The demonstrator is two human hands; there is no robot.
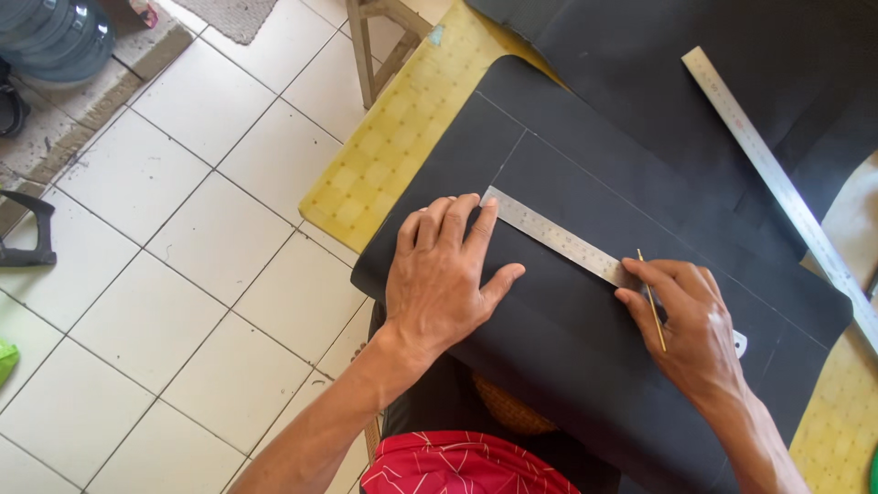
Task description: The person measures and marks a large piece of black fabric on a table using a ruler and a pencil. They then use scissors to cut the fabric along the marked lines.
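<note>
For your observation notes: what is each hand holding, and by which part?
Right hand holds a thin yellow stick around its middle. Left hand holds nothing; it presses the short steel ruler's end.

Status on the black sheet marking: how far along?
Done: several pale lines already cross the black sheet. In hand: the left hand presses the short steel ruler flat, while the right hand holds a thin yellow stick at the ruler's edge. Left: no line shows along that edge yet. The long ruler lies unused.

Long ruler (777, 183) cut off, right edge
</note>
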